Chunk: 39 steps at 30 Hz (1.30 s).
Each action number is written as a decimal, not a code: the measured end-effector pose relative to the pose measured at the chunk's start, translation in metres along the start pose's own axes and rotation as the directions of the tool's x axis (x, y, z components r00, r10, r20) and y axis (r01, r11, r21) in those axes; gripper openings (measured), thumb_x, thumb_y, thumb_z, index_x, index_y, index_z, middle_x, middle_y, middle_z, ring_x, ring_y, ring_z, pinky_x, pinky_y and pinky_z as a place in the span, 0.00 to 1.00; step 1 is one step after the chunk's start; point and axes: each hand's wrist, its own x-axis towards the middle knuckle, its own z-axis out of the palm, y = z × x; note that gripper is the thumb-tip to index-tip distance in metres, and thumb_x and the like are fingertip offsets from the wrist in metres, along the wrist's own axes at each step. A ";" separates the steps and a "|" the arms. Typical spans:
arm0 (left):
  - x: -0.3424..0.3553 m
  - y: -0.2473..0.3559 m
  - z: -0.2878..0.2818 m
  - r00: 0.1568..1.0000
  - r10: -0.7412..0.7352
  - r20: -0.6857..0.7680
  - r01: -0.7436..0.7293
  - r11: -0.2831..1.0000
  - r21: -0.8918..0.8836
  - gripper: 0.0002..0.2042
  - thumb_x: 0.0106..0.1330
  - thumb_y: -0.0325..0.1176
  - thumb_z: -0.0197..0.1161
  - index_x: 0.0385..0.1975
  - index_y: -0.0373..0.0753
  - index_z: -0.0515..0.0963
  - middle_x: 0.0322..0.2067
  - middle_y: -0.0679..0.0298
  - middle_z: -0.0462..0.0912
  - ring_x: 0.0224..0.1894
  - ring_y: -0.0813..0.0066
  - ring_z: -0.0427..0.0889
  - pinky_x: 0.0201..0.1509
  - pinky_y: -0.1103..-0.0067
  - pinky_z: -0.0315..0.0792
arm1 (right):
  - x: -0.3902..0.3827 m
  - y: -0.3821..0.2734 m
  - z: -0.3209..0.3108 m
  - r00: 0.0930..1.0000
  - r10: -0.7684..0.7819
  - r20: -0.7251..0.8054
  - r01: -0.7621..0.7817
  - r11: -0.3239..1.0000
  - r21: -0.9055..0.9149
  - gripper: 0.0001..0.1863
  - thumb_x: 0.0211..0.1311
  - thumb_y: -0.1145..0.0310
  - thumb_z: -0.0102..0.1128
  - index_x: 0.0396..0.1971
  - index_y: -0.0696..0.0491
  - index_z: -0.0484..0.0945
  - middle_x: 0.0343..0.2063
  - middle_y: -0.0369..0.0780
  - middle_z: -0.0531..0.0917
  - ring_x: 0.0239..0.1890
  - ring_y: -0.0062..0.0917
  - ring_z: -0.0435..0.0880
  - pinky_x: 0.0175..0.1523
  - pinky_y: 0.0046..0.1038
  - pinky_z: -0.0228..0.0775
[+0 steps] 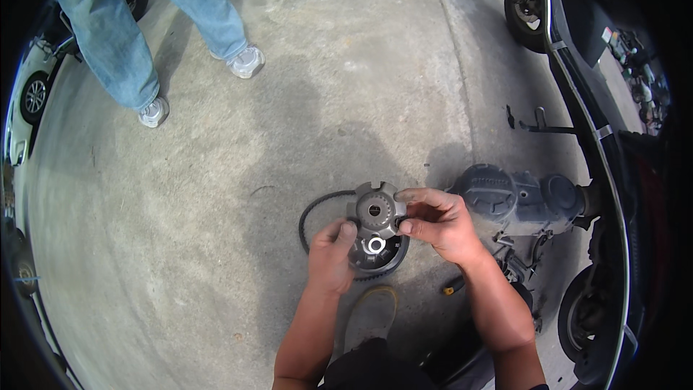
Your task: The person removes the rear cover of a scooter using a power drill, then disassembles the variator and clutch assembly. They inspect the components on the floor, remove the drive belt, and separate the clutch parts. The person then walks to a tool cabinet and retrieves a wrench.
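Between my two hands is a grey metal scooter variator (pixel 376 211), round, with notches in its rim and a toothed ring about its centre hole. My left hand (pixel 330 253) is closed on its lower left edge, the thumb on top and the other fingers mostly hidden. At the right edge, my right hand (pixel 446 225) pinches it between thumb and fingers. Below it lies a black dish-shaped round part (pixel 388 263) with a pale ring (pixel 375 246) at its middle, partly covered by the variator. A black ribbed drive belt (pixel 306 218) loops on the concrete around these parts.
A dark engine cover (pixel 485 191) lies to the right, beside a scooter (pixel 603 173) with its stand (pixel 550 129). A yellow-and-black tool (pixel 452 288) is near my right forearm. Another person in jeans (pixel 119 36) stands at far left. My shoe (pixel 369 318) is just below the parts.
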 end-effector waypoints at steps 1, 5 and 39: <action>0.000 0.001 0.000 1.000 0.005 0.001 -0.005 1.000 0.002 0.15 0.76 0.38 0.66 0.49 0.30 0.82 0.42 0.63 0.86 0.43 0.77 0.84 0.50 0.76 0.79 | 0.000 0.001 0.000 1.000 0.004 -0.006 -0.004 1.000 0.006 0.22 0.60 0.85 0.70 0.55 0.57 0.84 0.39 0.35 0.84 0.40 0.15 0.82 0.46 0.20 0.78; 0.000 0.003 -0.001 1.000 -0.005 0.015 0.005 1.000 0.012 0.16 0.76 0.39 0.66 0.49 0.30 0.82 0.42 0.64 0.86 0.43 0.77 0.84 0.49 0.76 0.79 | 0.005 0.008 0.003 0.999 -0.006 -0.033 0.009 0.995 0.098 0.23 0.57 0.87 0.71 0.54 0.58 0.84 0.36 0.35 0.84 0.39 0.16 0.83 0.45 0.20 0.78; 0.043 0.018 0.001 0.998 0.040 -0.042 -0.042 0.999 -0.032 0.37 0.55 0.15 0.56 0.70 0.23 0.61 0.62 0.47 0.74 0.63 0.58 0.77 0.71 0.66 0.71 | 0.090 0.039 -0.013 0.871 -0.299 -0.391 -0.097 0.674 -0.732 0.13 0.63 0.69 0.68 0.43 0.61 0.87 0.38 0.52 0.89 0.41 0.40 0.90 0.50 0.36 0.80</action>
